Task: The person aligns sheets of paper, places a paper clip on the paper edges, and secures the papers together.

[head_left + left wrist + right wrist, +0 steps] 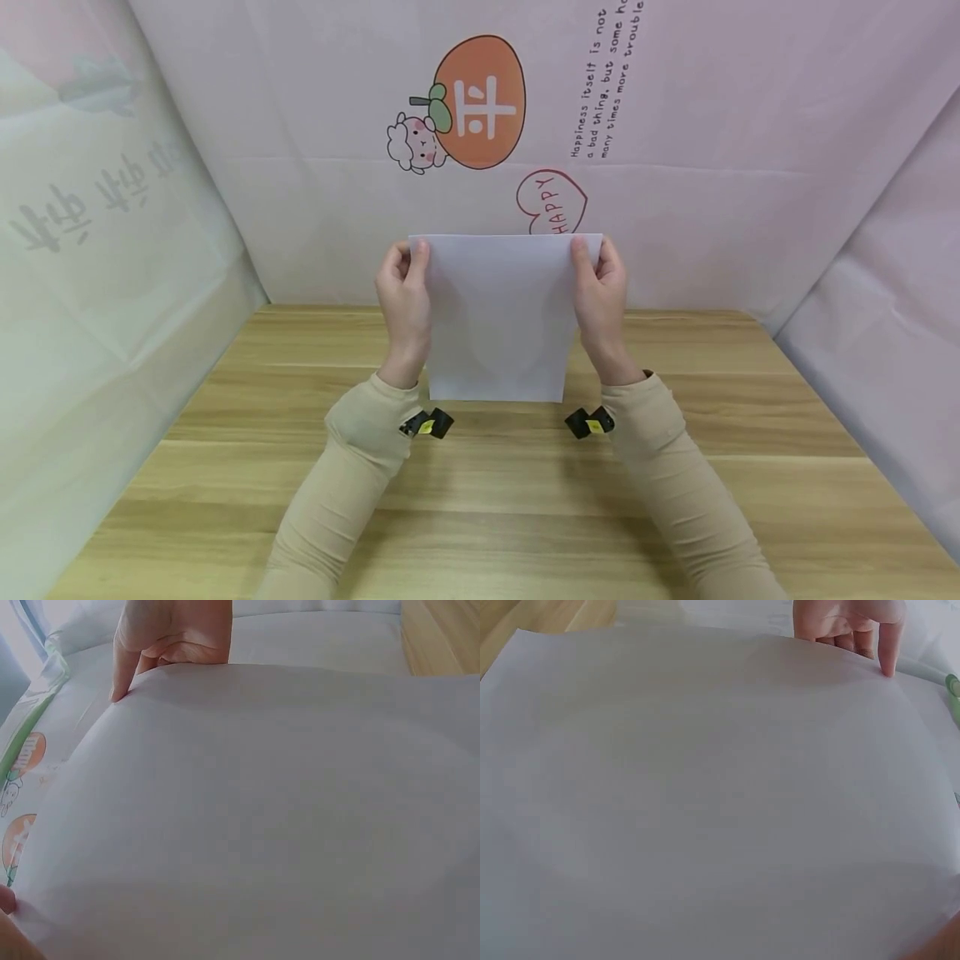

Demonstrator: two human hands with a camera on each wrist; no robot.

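Observation:
A blank white sheet of paper [498,325] hangs upright over the table, held by its two top corners. My left hand [406,300] pinches the top left corner, thumb in front and the other fingers behind the sheet. The top right corner is pinched the same way by my right hand [602,300]. In the left wrist view the paper [255,802] fills most of the picture, with my right hand [180,634] at its far edge. From the right wrist, the paper [705,780] bows slightly, and my left hand [851,626] grips the far side.
A wood-grain table [480,517] lies below. Behind it hangs a white cloth backdrop [315,208] with a printed orange fruit [502,108], a red heart [551,200] and lettering. Cloth walls also stand left and right. Small black cameras [438,423] sit at both wrists.

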